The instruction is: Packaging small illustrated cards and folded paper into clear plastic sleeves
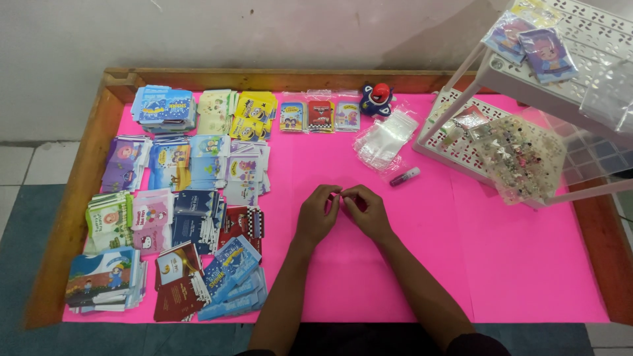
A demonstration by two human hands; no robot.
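My left hand (316,214) and my right hand (368,211) meet at their fingertips over the pink table cover (422,264), in the middle of the table. Between the fingers is something very small and pinkish; I cannot tell what it is. Beyond the hands lie a small purple-and-white tube (404,177) and a loose pile of clear plastic sleeves (386,140).
Several stacks of printed cards (175,217) fill the left half. Three small bagged cards (320,116) and a red-and-blue toy (376,99) sit at the back. A white plastic rack (527,86) with a bag of small trinkets (521,158) stands at right. A wooden rim (72,198) frames the table.
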